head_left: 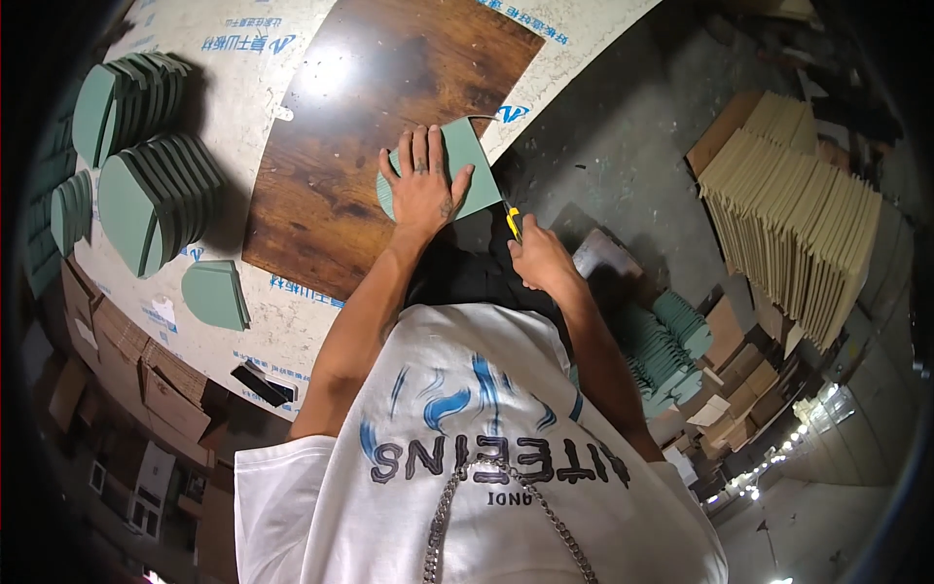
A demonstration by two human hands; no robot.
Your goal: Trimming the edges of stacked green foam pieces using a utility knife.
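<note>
My left hand (423,185) lies flat with fingers spread on a pale green panel (475,175), rounded at its left end and straight-edged at the right. The panel rests on a dark brown wood-grain board (321,185), its right part reaching past the board's edge. In my right hand (545,258) is a yellow utility knife (514,224), held just beside the panel's right-hand corner. Whether the blade touches the panel is too small to tell. A thin strip curls off the panel's top right corner.
Stacked green rounded panels (161,204) stand at the left of the white table (253,107), with a few loose panels (214,294) nearer. A dark phone-like object (261,383) lies at the near edge. To the right are a tall beige sheet stack (788,229), more green pieces (662,350) and cardboard boxes (744,389).
</note>
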